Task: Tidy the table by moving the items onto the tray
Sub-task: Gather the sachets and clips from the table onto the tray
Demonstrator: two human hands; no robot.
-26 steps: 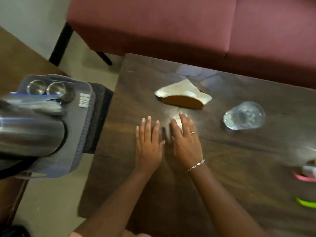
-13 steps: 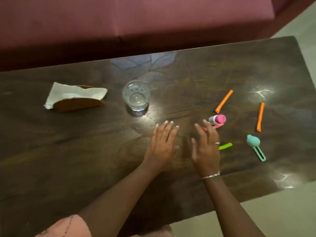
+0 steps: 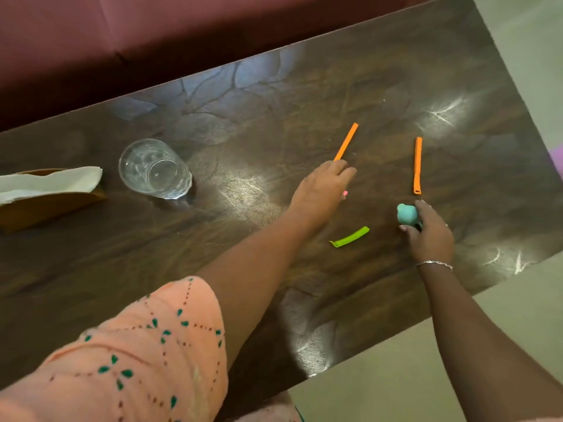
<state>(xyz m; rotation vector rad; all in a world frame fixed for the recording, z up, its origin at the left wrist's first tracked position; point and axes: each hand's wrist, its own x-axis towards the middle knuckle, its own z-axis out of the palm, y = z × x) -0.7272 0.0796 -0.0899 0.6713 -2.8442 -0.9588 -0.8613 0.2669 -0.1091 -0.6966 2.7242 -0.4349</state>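
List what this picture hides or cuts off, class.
Head view: pink thing, almost wholly under the left hand; its grip is unclear.
Head view: teal clip, handle behind the right hand holding it.
Head view: napkin holder, cut by the left edge.
Tray: outside the frame.

Dim rm; glare on table (image 3: pixel 243 190); soft blur.

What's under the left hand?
A pink bit peeks out from under the left hand, and one orange strip ends at its fingertips. The rest is covered by the hand.
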